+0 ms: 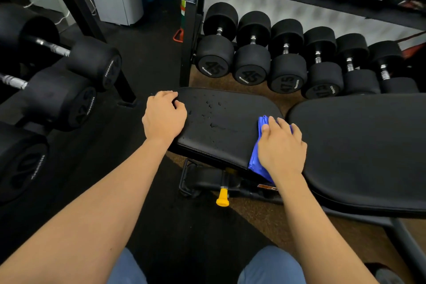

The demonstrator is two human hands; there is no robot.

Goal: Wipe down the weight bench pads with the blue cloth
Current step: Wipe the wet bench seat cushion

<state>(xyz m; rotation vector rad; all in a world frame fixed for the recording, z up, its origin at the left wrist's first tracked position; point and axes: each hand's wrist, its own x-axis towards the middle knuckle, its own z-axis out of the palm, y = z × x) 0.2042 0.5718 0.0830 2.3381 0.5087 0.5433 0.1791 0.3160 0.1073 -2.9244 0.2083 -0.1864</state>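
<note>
The black seat pad (226, 120) of the weight bench lies in the middle, with droplets of liquid on its left half. The longer black back pad (364, 145) continues to the right across a narrow gap. My right hand (280, 147) presses the folded blue cloth (257, 163) flat onto the right end of the seat pad; the cloth hangs over the pad's near edge. My left hand (164, 116) rests on the seat pad's left end, its fingers curled over the far corner.
A rack of black dumbbells (285, 69) stands right behind the bench. More dumbbells (57, 90) sit on a rack to the left. A yellow adjustment knob (222, 198) juts from the bench frame under the seat. My knees show at the bottom edge.
</note>
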